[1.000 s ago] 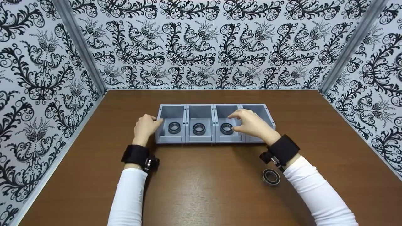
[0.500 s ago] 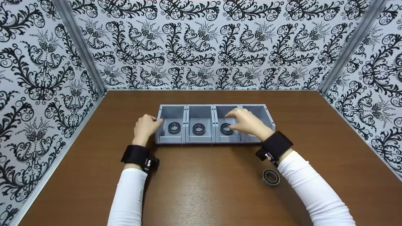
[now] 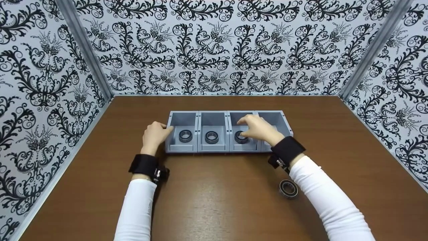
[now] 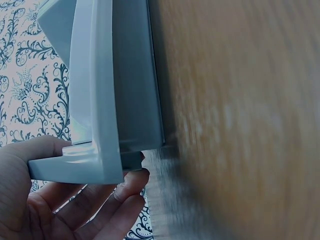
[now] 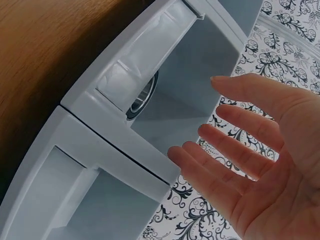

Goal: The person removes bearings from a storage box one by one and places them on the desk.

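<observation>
A grey storage bin (image 3: 214,148) with several compartments stands on the table. Its left side wall is pinched by my left hand (image 3: 155,135), thumb over the rim and fingers outside, as the left wrist view shows on the bin (image 4: 95,100). Ball bearings lie in the first three compartments: the left one (image 3: 185,142), the second one (image 3: 211,143) and the third one (image 3: 240,143). My right hand (image 3: 257,129) hovers over the third compartment, fingers spread apart from the thumb, holding nothing. Part of that bearing (image 5: 145,103) shows behind the front lip in the right wrist view.
Another bearing (image 3: 288,196) lies on the brown table (image 3: 214,201), front right, beside the right sleeve (image 3: 321,187). Patterned panels (image 3: 214,50) close in the back and sides.
My right hand has drifted slightly left over the third compartment, its forearm following. The left hand keeps its hold on the bin, and the bearings have not moved.
</observation>
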### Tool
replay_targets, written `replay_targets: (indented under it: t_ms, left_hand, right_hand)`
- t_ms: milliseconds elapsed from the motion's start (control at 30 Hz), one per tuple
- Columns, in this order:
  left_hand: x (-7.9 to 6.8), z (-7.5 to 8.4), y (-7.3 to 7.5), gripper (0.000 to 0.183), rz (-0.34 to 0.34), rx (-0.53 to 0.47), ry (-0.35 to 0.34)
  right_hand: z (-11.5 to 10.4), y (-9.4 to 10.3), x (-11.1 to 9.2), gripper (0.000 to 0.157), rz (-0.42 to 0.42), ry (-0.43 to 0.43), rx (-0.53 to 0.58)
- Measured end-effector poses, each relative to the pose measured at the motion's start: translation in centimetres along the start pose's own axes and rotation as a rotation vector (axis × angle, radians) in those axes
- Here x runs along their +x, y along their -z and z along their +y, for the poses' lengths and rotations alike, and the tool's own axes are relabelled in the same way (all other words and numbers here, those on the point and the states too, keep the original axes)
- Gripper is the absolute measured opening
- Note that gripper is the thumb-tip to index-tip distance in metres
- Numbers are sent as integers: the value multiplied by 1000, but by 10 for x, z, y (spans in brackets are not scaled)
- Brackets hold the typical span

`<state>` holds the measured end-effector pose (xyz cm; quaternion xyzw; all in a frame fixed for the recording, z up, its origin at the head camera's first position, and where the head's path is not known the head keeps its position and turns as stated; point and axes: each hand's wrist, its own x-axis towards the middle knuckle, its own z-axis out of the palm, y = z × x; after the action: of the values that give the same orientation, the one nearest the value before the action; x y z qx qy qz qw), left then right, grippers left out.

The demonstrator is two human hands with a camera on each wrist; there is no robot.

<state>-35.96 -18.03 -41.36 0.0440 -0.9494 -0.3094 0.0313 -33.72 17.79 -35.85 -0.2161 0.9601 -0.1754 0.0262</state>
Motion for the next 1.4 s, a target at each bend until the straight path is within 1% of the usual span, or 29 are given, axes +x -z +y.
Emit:
replay_targets:
  t_ms: [300,533,633,867,1067,1400]
  left_hand:
    - [0,-2,0,47,2,-12,4]
    - [1,-2,1,49,-11,-7,17]
    - [1,-2,1,50,-10,-4,23]
    - [0,2,-1,48,-2,-4,17]
    - [1,1,-2,49,-5,3,17]
    - [1,1,2,48,-6,6,20]
  right_hand:
    - [-2,-6,10,50,-29,-10,-32]
    - [-1,-13,17,49,-50,-12,-60]
    - [-1,-16,19,50,-57,-13,-57]
    - [2,-22,21,52,-32,-19,-66]
    - [2,-30,25,52,-60,-74,-93]
    - [1,-38,30,50,-65,-115,-116]
